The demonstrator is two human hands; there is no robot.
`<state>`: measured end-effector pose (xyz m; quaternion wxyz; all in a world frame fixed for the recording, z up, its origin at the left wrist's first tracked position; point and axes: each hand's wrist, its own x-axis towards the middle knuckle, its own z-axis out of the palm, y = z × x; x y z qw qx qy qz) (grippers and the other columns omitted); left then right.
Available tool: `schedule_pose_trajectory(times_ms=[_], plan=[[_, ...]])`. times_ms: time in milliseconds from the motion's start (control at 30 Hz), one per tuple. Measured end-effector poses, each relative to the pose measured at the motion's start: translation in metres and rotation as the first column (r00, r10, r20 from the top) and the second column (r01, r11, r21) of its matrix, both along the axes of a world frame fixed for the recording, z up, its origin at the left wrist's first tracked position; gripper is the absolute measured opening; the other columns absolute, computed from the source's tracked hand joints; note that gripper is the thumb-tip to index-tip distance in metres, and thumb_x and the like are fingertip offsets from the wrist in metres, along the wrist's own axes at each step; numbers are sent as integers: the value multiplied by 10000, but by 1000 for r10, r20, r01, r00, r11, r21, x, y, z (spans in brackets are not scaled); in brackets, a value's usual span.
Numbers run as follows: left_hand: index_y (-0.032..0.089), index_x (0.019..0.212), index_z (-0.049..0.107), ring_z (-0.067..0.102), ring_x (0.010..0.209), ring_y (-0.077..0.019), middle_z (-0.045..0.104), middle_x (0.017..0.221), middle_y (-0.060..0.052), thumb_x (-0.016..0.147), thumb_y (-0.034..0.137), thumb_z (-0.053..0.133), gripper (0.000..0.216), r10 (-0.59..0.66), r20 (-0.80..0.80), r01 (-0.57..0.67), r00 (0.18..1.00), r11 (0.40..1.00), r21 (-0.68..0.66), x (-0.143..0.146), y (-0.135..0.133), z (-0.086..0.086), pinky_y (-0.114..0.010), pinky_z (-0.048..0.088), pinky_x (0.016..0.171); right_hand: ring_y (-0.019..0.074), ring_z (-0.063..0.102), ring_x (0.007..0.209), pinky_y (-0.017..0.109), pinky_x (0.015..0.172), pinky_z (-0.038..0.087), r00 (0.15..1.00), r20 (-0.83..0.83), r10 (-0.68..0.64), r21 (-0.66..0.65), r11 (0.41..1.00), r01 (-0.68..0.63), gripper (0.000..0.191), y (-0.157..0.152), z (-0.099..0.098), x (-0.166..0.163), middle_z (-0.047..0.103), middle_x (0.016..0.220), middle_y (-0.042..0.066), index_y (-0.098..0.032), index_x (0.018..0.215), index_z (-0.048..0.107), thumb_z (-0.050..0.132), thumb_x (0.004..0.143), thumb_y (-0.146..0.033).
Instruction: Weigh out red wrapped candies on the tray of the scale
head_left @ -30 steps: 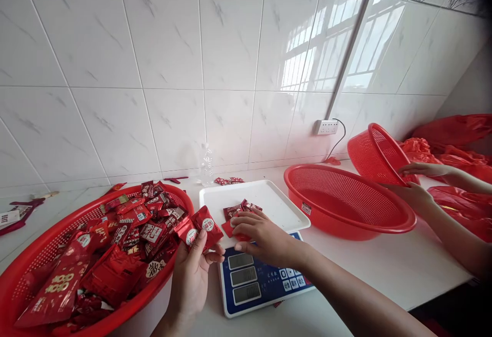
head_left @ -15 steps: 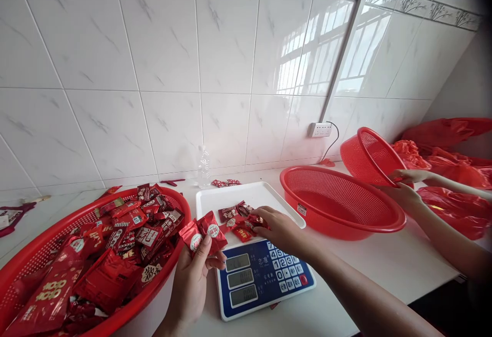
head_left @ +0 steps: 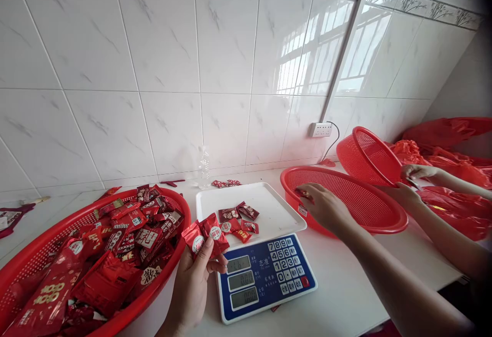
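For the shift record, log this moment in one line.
left hand: holding red packets | right hand: near middle red basket | white tray: other packets

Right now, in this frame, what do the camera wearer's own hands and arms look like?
The left hand and right hand are bare: no gloves, watch or bracelet visible. No sleeve shows along the right forearm; no markings are discernible.

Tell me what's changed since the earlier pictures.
The right hand has let go of the packets on the tray and moved right, to the left end of the wide red basket; whether it carries anything is unclear. The left hand still holds two red packets.
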<state>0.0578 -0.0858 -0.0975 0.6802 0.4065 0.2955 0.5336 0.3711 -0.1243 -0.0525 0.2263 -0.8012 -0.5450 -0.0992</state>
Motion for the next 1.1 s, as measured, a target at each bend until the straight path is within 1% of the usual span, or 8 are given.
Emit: schedule_pose_trajectory(times_ms=[133, 233, 300, 433, 600, 867, 967, 1100], plan=[[168, 817, 614, 632, 587, -176, 667, 691, -11, 636, 421, 813, 369, -7, -7, 7, 1000, 1000, 1, 1, -2, 1, -283, 525, 500, 412, 479, 1230, 640, 922, 406, 997, 28, -70, -19, 997, 70, 420, -1, -2, 16, 520, 1338, 213, -140, 1239, 584, 390, 900, -295], [162, 805, 617, 623, 567, -165, 667, 685, -14, 630, 434, 814, 378, -7, -6, 7, 1000, 1000, -6, 2, -1, 0, -285, 528, 504, 305, 453, 1298, 499, 1002, 434, 992, 6, 128, -91, 988, -127, 462, 7, -9, -11, 487, 1411, 123, -230, 1311, 542, 449, 907, -434], [162, 804, 616, 615, 559, -155, 663, 680, -8, 618, 443, 822, 395, -2, -4, 2, 1000, 1000, -4, 1, 0, 0, -279, 528, 501, 263, 463, 1303, 426, 1000, 460, 956, -34, 291, -165, 942, -292, 521, 15, -12, -39, 455, 1454, 64, -300, 1337, 521, 521, 866, -524], [164, 809, 612, 612, 570, -147, 658, 683, 0, 603, 454, 831, 418, 8, -15, -8, 1000, 1000, -1, 0, 2, 1, -260, 523, 495, 326, 307, 1399, 510, 1062, 383, 837, -202, 509, -323, 772, -548, 697, 33, -10, -84, 362, 1513, 104, -297, 1436, 402, 537, 828, -612], [167, 818, 605, 612, 578, -145, 657, 685, 1, 610, 457, 824, 418, 21, -32, -22, 999, 1000, -12, 0, 3, 2, -252, 520, 494, 239, 542, 1208, 396, 1014, 449, 802, -197, 564, -260, 758, -598, 400, 48, -11, -92, 546, 1338, 97, -243, 1270, 581, 516, 894, -361], [163, 787, 617, 635, 587, -153, 650, 688, 4, 623, 435, 819, 376, 12, -25, -12, 1000, 1000, -4, 0, 2, -1, -251, 523, 501, 198, 633, 1021, 329, 880, 518, 885, -106, 454, -107, 879, -464, 333, 40, -19, -75, 651, 1167, 80, -232, 1189, 618, 488, 884, -202], [165, 800, 619, 644, 600, -155, 655, 698, 0, 643, 429, 808, 361, 13, -14, -13, 1000, 1000, 5, 0, 3, -2, -248, 524, 507, 203, 634, 1005, 333, 832, 533, 951, -69, 300, -21, 953, -302, 356, 30, -9, -53, 619, 1215, 97, -232, 1244, 571, 435, 916, -259], [170, 834, 610, 643, 605, -157, 654, 700, 2, 645, 443, 807, 387, 33, 14, -33, 999, 999, 17, 0, 3, -2, -249, 521, 503, 348, 580, 1108, 501, 792, 528, 999, -46, -2, 13, 1000, 3, 440, 13, 7, -5, 513, 1345, 179, -169, 1292, 527, 312, 947, -337]])
